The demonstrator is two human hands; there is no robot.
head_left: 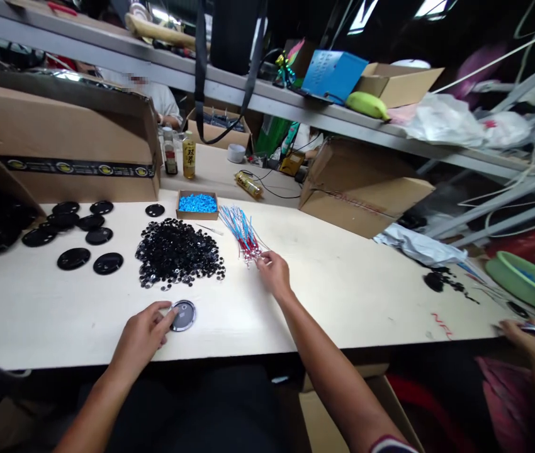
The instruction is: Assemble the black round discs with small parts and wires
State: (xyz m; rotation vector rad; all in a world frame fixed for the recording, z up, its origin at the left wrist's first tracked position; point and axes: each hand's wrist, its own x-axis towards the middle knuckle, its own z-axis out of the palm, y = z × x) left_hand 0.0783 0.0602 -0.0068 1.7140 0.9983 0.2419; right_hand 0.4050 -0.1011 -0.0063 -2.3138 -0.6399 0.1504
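Near the front edge of the table, my left hand (142, 330) is closed on the left rim of a round dark cover (185, 316) with a shiny edge, which lies on the tabletop. My right hand (274, 274) reaches forward, its fingertips pinched at the near end of a bundle of thin blue, red and white wires (242, 233). Exactly how many wires are between the fingers is hidden. Left of the bundle is a heap of small black round pieces (177, 251). Several black round covers (73, 258) are spread farther left.
Behind the heap stands a small box of blue pieces (197, 215). Large cardboard boxes (78, 119) flank the back of the table (333, 296). A shelf (286, 108) crosses above. At the right, a co-worker's hands (532, 336) are near a green basin (522, 286).
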